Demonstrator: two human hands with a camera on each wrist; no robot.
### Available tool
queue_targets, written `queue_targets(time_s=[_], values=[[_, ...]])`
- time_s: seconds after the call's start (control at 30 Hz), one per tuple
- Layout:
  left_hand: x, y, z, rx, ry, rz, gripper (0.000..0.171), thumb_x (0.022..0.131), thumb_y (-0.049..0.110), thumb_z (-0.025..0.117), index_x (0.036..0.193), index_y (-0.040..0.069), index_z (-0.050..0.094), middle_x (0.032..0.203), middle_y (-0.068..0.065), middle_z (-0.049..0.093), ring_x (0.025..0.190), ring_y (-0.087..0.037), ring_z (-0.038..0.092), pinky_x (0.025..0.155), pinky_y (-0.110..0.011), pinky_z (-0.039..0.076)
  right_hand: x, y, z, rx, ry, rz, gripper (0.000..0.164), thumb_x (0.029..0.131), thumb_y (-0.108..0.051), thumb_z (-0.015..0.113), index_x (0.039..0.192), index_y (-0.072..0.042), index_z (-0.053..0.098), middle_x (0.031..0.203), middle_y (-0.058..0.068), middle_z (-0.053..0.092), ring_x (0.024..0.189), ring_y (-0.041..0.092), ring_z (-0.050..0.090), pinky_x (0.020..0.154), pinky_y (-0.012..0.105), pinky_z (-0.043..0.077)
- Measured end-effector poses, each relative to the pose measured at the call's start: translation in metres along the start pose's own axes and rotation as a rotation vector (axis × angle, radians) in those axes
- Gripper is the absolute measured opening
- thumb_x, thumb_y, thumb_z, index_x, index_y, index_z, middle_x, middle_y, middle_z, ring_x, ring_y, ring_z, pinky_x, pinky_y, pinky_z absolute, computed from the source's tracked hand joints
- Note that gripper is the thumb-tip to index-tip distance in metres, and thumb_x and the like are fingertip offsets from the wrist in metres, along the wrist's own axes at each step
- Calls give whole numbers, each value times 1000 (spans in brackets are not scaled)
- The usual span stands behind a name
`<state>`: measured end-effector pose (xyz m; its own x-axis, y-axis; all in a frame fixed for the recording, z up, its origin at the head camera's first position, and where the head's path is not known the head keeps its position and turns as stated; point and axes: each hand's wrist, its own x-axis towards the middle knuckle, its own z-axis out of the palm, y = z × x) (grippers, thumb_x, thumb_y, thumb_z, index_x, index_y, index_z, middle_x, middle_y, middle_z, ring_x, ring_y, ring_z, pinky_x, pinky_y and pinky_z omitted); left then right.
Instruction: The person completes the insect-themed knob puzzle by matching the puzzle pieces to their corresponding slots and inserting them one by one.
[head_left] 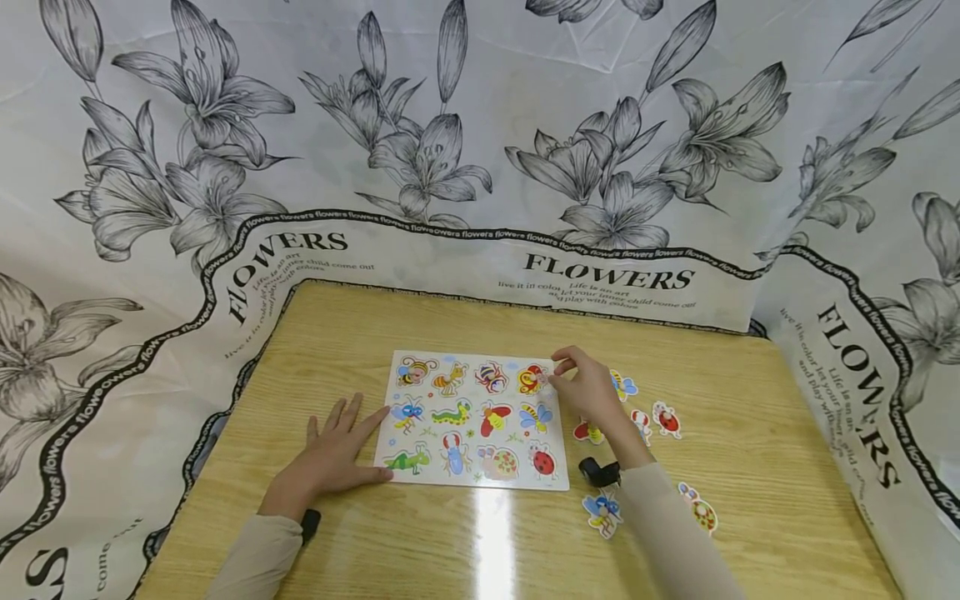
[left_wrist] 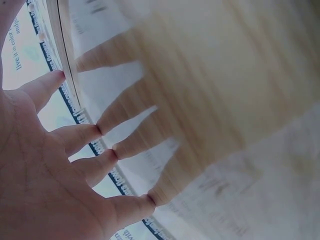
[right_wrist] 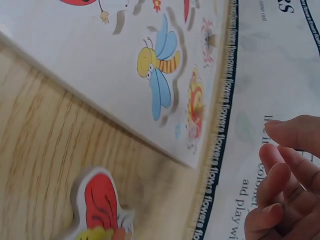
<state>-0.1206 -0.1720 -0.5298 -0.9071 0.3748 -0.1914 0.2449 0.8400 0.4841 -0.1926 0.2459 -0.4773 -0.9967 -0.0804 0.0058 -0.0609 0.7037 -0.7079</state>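
A white insect puzzle board [head_left: 438, 433] lies flat on the wooden table. My left hand [head_left: 333, 454] rests with fingers spread at its left side, thumb and index finger right at the edge. Over the board's top right corner is my right hand [head_left: 588, 387], fingers loosely bent and holding nothing in the right wrist view. Just left of those fingertips sits a red and yellow butterfly [head_left: 529, 380]. Below it shows a blue-winged dragonfly [right_wrist: 159, 67]. On the table right of the board lies a red-winged insect piece [right_wrist: 101, 200], partly hidden by my right arm in the head view.
More loose pieces lie to the right: a ladybug [head_left: 666, 419], a blue-winged insect [head_left: 624, 385], a spotted snail-like piece [head_left: 699, 508] and a blue mosquito [head_left: 602, 512]. Flower-printed cloth [head_left: 465, 258] hangs around the back and sides of the table [head_left: 780, 467].
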Motion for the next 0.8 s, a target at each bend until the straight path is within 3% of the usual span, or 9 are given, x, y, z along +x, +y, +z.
queue_targets(time_s=[0.5, 0.8], values=[[-1, 6, -3, -11, -8, 5, 100, 80, 64, 74, 159, 21, 31, 163, -26, 8, 147, -51, 3, 103, -81, 0, -53, 16, -40, -63, 110, -128, 30, 91, -6, 74, 119, -5, 64, 94, 6, 66, 56, 20, 53, 43, 26, 41], [-3, 7, -6, 1, -6, 6, 100, 80, 64, 74, 159, 19, 31, 163, -27, 8, 147, -51, 4, 102, -81, 0, -95, 44, -41, 16, 49, -203, 33, 90, -8, 76, 121, -6, 65, 96, 2, 66, 58, 10, 49, 46, 25, 40]])
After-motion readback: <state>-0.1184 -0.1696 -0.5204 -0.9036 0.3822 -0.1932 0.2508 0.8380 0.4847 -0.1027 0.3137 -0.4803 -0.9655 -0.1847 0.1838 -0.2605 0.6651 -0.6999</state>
